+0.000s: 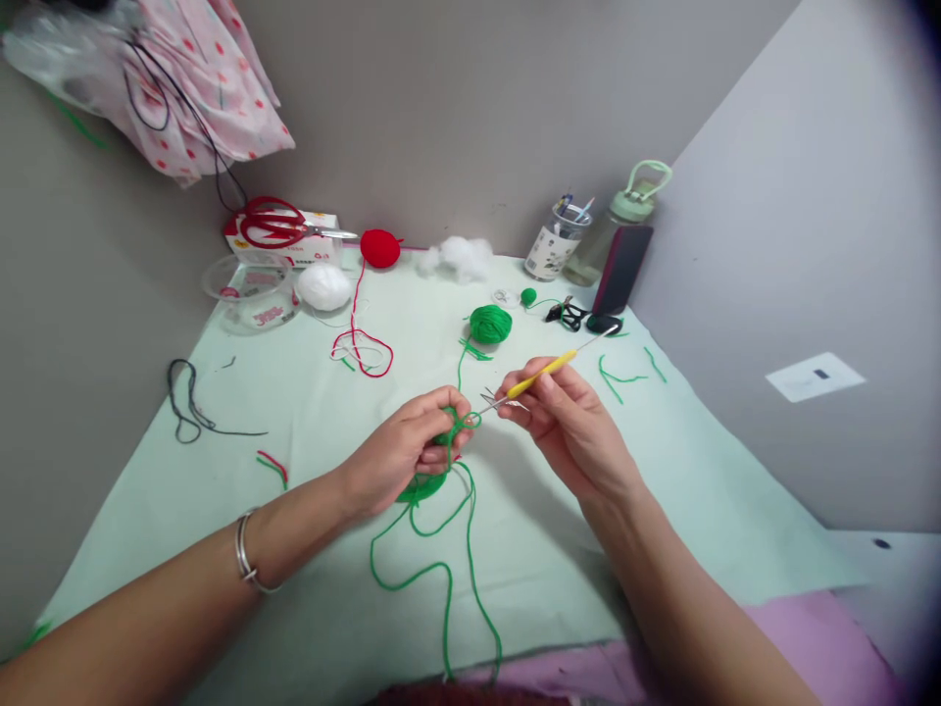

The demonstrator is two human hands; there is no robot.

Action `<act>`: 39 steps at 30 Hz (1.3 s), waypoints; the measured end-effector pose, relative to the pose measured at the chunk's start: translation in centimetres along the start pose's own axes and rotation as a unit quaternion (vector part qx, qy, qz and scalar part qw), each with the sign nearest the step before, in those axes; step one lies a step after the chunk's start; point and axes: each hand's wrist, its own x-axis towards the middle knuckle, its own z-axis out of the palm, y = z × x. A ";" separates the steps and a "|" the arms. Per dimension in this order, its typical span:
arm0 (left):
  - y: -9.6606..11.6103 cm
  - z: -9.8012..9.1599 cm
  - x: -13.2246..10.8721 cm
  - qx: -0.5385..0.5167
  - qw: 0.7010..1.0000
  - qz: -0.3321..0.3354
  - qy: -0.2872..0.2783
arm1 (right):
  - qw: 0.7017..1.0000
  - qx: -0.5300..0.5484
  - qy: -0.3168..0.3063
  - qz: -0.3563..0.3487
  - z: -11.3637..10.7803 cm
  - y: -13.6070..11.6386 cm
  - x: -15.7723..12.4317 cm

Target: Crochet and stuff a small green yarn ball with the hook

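My left hand (401,441) is closed around a green crocheted piece (422,488), partly hidden by the fingers. A small loop of green yarn (476,420) stands out at its fingertips. My right hand (577,422) grips a yellow-handled crochet hook (542,374), whose left tip lies at that loop; whether it passes through, I cannot tell. Thin pointed metal blades (515,402), perhaps small scissors, show under the right fingers. Loose green strands (446,588) trail down to the table's front edge. Beyond the hands, a green yarn ball (490,325) has a strand running toward my left hand.
Red-handled scissors (273,224) lie on a box at the back left, near a plastic tub (250,284), a white yarn ball (323,287) and a red ball (380,249). White stuffing (463,258), a pen cup (557,245), a bottle (607,230) and a phone (622,270) line the back.
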 end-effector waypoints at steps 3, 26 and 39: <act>0.0 0.0 -0.1 -0.010 1.000 -0.004 -0.021 | 1.000 0.007 -0.007 -0.010 0.3 0.6 -0.1; -0.7 -0.4 1.1 -0.175 0.979 0.103 0.010 | 0.903 -0.322 -0.104 -0.264 2.1 0.3 0.3; -0.8 -0.2 0.9 -0.172 0.981 0.084 0.000 | 0.942 -0.271 -0.075 -0.182 1.8 1.4 -0.3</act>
